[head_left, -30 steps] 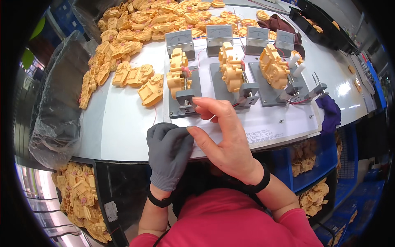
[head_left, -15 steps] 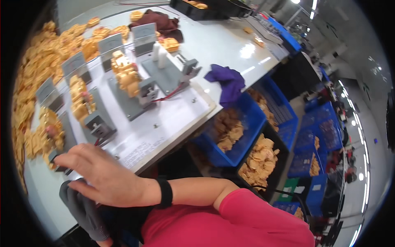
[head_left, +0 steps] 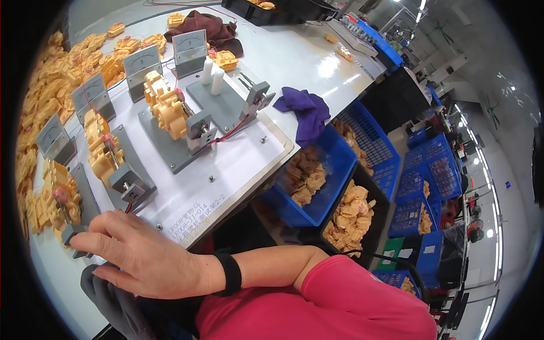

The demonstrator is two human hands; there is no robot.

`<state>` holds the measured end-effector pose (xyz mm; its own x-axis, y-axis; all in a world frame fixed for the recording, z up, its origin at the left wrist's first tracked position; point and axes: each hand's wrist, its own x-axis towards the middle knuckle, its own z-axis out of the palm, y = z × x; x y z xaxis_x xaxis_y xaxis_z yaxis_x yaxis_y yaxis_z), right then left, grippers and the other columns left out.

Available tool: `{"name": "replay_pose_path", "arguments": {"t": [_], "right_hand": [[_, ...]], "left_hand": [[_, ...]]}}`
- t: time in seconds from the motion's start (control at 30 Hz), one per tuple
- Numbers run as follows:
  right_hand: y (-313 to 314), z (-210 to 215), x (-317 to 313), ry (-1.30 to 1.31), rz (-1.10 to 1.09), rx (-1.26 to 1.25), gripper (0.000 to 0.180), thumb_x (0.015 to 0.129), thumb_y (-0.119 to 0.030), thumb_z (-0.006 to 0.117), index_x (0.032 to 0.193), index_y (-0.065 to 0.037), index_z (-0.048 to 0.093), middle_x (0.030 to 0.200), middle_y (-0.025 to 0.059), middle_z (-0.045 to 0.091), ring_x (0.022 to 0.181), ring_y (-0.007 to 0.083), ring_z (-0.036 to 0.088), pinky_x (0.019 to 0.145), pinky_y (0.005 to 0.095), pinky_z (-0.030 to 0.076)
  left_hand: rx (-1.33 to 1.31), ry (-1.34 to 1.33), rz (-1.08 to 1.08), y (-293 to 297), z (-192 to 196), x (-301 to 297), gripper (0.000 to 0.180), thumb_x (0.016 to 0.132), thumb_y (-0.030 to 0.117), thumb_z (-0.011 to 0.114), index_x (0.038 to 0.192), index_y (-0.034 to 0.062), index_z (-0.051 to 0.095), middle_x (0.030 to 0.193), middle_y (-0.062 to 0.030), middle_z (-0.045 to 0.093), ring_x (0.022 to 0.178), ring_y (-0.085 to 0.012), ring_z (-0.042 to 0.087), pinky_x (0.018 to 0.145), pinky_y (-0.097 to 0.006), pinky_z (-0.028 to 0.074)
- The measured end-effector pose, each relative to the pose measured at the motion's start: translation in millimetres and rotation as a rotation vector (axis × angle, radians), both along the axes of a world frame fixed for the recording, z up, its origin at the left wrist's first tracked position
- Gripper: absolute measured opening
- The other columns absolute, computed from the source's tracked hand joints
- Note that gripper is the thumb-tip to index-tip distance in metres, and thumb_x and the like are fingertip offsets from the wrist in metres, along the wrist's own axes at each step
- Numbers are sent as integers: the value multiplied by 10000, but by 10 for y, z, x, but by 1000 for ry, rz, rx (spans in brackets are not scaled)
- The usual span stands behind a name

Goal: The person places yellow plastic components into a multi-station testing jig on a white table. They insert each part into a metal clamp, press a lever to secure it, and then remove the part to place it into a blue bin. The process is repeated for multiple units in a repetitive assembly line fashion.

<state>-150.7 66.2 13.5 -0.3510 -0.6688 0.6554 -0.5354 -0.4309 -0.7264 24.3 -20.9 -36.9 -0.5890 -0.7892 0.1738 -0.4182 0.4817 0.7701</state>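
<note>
My right hand (head_left: 153, 258), bare with a black wristband, reaches over the near left end of the test board (head_left: 226, 187). Its index fingertip touches a small grey block (head_left: 73, 233) at the end of the nearest fixture, and the thumb is spread apart below. Against that block sits a yellow plastic gear housing (head_left: 56, 195). Two more yellow gear housings, a middle one (head_left: 99, 147) and a farther one (head_left: 169, 110), sit in fixtures backed by panel meters (head_left: 141, 65). My left hand (head_left: 107, 294), in a grey glove, is below the right; its fingers are partly hidden.
Yellow housings (head_left: 62, 85) are heaped along the left. The far fixture (head_left: 226, 110) has two white posts and no housing. A brown cloth (head_left: 207, 28) and a purple cloth (head_left: 306, 113) lie on the table. Blue crates (head_left: 340, 187) and a black crate (head_left: 377, 198) of yellow parts stand at right.
The view has shifted slightly, so the fixtures appear a little further left. My right hand has stayed at the nearest fixture's block, its index finger now slightly lower.
</note>
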Motion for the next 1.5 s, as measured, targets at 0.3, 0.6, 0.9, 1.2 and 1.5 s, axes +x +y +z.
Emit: {"name": "replay_pose_path", "arguments": {"t": [0.3,0.6,0.9,1.2,1.5], "right_hand": [[-8,-2,-5,5,-1,-8,557,785,-37,717,1289,-90,487,1081,122,485,1006,331,512,893,429,436],[-8,15,22,16,-38,-19,519,776,-19,707,1246,-92,500,1063,113,488,976,334,512,867,419,435],[14,24,7,33,-45,-22,568,773,-21,725,1289,-105,500,1101,116,503,979,332,531,855,416,450],[-6,71,14,47,-33,-4,541,778,-20,737,1276,-92,539,1089,127,540,983,341,550,855,410,468],[56,37,-23,142,10,121,574,804,13,733,1331,-31,510,1212,113,576,963,195,571,861,313,470]], "left_hand": [[-51,-4,3,21,32,4,287,955,82,504,1216,-34,477,1203,-184,469,1119,-295,489,967,-350,408],[-82,-149,-65,7,74,-28,235,945,84,537,1157,-11,507,1167,-142,469,1131,-285,483,968,-347,393],[-66,-71,-14,84,167,-123,254,920,108,564,1132,-20,509,1111,-156,482,1053,-302,492,920,-366,406],[13,135,46,188,136,-105,234,915,113,590,1112,-10,557,1128,-153,494,1073,-305,493,916,-372,412],[-342,15,13,256,488,-293,198,821,149,707,1019,139,694,926,-60,598,955,-286,536,886,-418,389]]}}
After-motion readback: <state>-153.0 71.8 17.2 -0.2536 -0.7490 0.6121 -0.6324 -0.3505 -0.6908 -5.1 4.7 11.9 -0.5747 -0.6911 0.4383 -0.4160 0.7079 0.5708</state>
